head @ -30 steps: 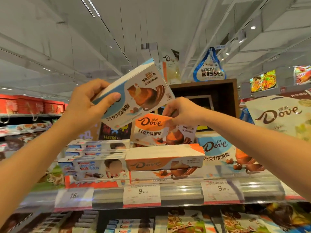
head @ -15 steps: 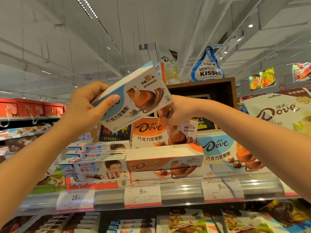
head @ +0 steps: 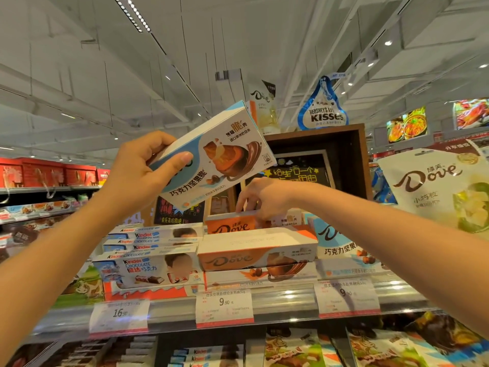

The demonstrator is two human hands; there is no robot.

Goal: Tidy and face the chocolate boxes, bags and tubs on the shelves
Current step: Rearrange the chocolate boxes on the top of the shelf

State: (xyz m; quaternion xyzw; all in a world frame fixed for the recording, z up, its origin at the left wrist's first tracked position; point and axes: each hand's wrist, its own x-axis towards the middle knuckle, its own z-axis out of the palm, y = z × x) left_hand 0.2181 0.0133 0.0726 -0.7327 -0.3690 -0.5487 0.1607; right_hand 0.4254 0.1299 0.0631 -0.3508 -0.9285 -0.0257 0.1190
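My left hand (head: 140,170) holds a blue-and-white Dove box (head: 211,154) tilted up in the air above the top shelf. My right hand (head: 262,197) grips the top edge of an orange Dove box (head: 230,225) that stands upright behind a flat stack of orange Dove boxes (head: 256,254). Blue Dove boxes (head: 336,245) stand to the right of that stack. Kinder Chocolate boxes (head: 148,263) are stacked to the left.
Price tags (head: 225,304) hang along the shelf rail (head: 291,295). A large white Dove bag (head: 436,189) hangs at the right. A dark wooden frame (head: 354,160) with a Hershey's Kisses sign (head: 324,112) stands behind. More Kinder boxes and bags fill the shelf below.
My right hand has lowered the orange Dove box down behind the flat stack, so only its upper part shows. The blue box in my left hand has stayed raised.
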